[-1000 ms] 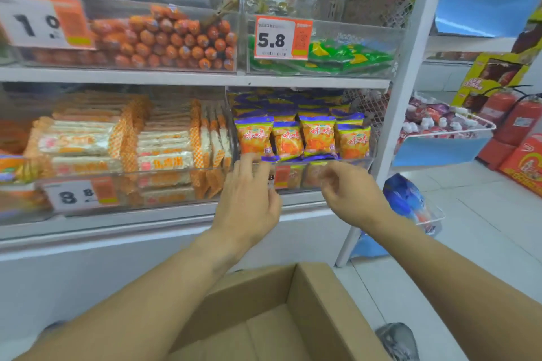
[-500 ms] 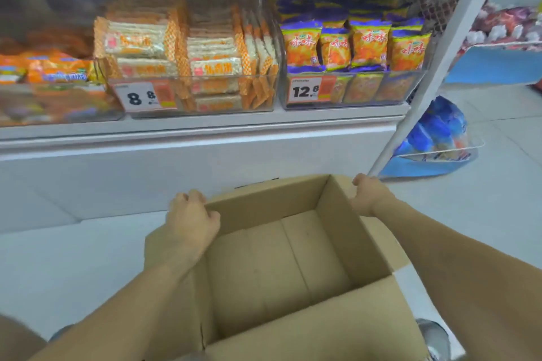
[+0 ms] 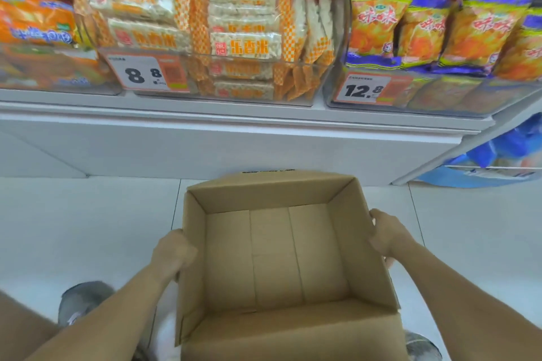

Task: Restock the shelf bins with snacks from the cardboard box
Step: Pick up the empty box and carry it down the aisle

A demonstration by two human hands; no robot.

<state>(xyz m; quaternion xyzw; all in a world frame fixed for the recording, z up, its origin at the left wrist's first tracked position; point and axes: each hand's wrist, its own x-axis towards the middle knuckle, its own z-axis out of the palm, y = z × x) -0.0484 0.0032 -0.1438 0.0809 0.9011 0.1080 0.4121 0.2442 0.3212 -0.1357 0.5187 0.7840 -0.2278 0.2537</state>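
A person holds an open cardboard box (image 3: 281, 258) above a white tiled floor (image 3: 88, 228), in front of a white shelf (image 3: 234, 114). The left hand (image 3: 174, 250) grasps the box's left wall, fingers curled over its rim. The right hand (image 3: 387, 231) grips the right wall the same way. No snacks show inside the box, only its bare bottom. On the shelf's front edge stand clear bins: rice cracker packs (image 3: 243, 44) in the middle bin, orange and purple snack bags (image 3: 378, 23) in the bin at the right end.
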